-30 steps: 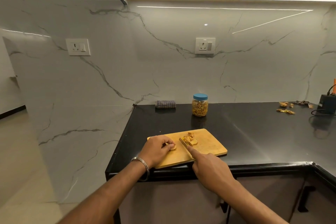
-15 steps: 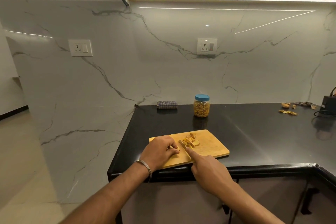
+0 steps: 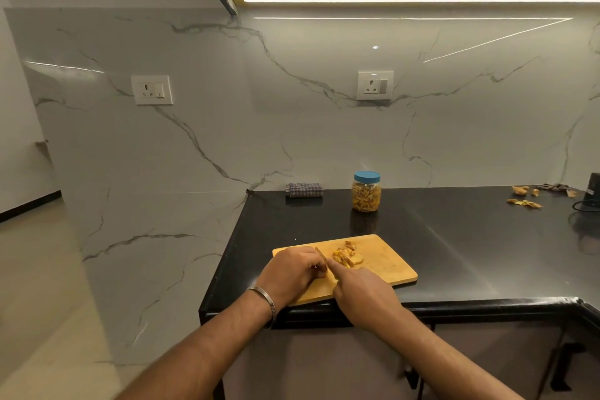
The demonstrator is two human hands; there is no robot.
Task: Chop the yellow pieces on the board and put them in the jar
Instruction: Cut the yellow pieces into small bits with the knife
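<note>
A knife (image 3: 321, 255) is gripped by the right hand (image 3: 363, 294); a yellow piece is pinned under the curled left hand (image 3: 292, 273) on the board (image 3: 383, 260) at the bench's front edge. The chopped pieces (image 3: 347, 257) seem light and firm; scooping would suit them for the capped jar (image 3: 366, 191).

Glossy black stone tabletop (image 3: 454, 237) — mirror-smooth, reflecting. Matt wooden board (image 3: 383, 261), pale and faintly grainy. At the board's 12 o'clock, clear plastic-looking jar (image 3: 366, 196) with matt blue lid (image 3: 367, 177). At 11 o'clock, checked cloth (image 3: 304, 190) — soft, folded. Polished veined marble wall (image 3: 292, 127). Metal bangle (image 3: 264, 299).
</note>
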